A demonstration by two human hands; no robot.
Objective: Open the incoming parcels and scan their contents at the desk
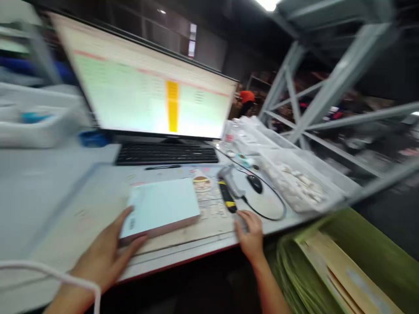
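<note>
My left hand (104, 253) grips the near left corner of a flat, pale blue box (163, 203), thumb along its front side and fingers at its left edge. The box lies on the desk mat. At the desk's front edge, my right hand (250, 233) has its fingers closed around the near end of a black and yellow utility knife (227, 196). Something grey shows between those fingers, too blurred to tell apart. Just beyond the knife rests a grey handheld barcode scanner (231, 179) with a black cable.
A large monitor (147, 91) stands behind a black keyboard (166, 154) and a pen (163, 167). To the right are a mouse (255, 183) and a clear bin (294, 183) of small white pieces. A green sack (294, 270) with brown packets stands lower right. A white cord (49, 270) crosses my left wrist.
</note>
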